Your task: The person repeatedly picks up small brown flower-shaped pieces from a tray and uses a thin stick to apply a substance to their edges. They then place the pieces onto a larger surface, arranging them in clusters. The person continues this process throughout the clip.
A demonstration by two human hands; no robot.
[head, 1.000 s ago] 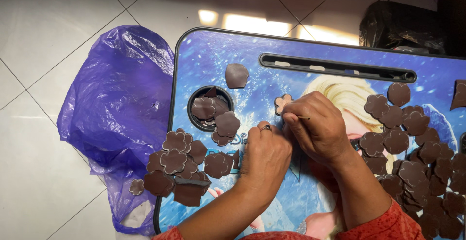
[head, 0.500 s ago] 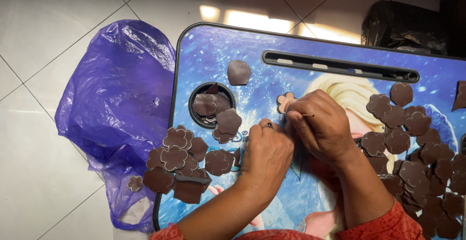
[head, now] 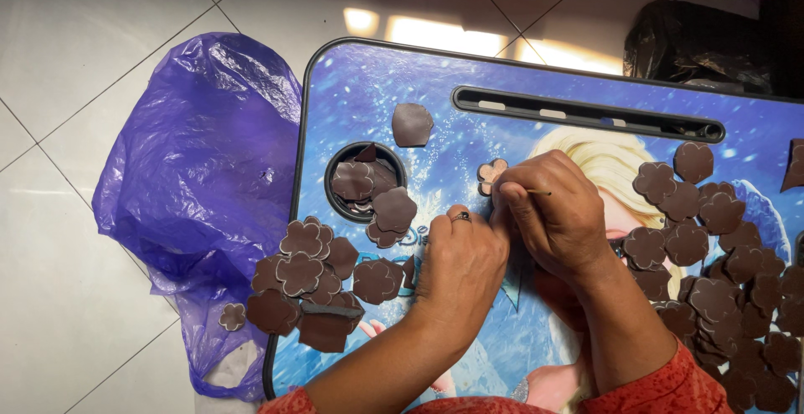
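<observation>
Tray: I see a blue printed lap tray (head: 402,87) lying on a white tiled floor (head: 92,62); a long dark slot (head: 586,117) runs along its far edge.
Cup hole: the round recess (head: 335,167) at the tray's left holds several brown cut-outs, one spilling over its near rim.
Left pile: flower-shaped brown pieces (head: 306,276) lie heaped at the tray's near left edge, some overlapping; one small piece (head: 232,316) has slid off onto the bag.
Right pile: a larger scatter of brown pieces (head: 712,255) covers the tray to the right of my right forearm, running out of view at the edge.
Loose pieces: one rounded brown piece (head: 412,124) lies alone above the recess; a small pale flower piece (head: 491,173) lies just beyond my fingertips.
Bag: a crumpled purple plastic bag (head: 201,180) lies on the floor, tucked under the tray's left side.
Far corner: a black bag (head: 695,46) sits beyond the tray.
Left hand: my left hand (head: 462,262), a ring on one finger, is curled palm down on the tray, its fingers closed against the right hand; what they pinch I cannot tell, as the knuckles hide it.
Right hand: my right hand (head: 559,213) is curled too, pinching a thin stick (head: 536,192) between thumb and fingers; both hands meet at the tray's middle.
</observation>
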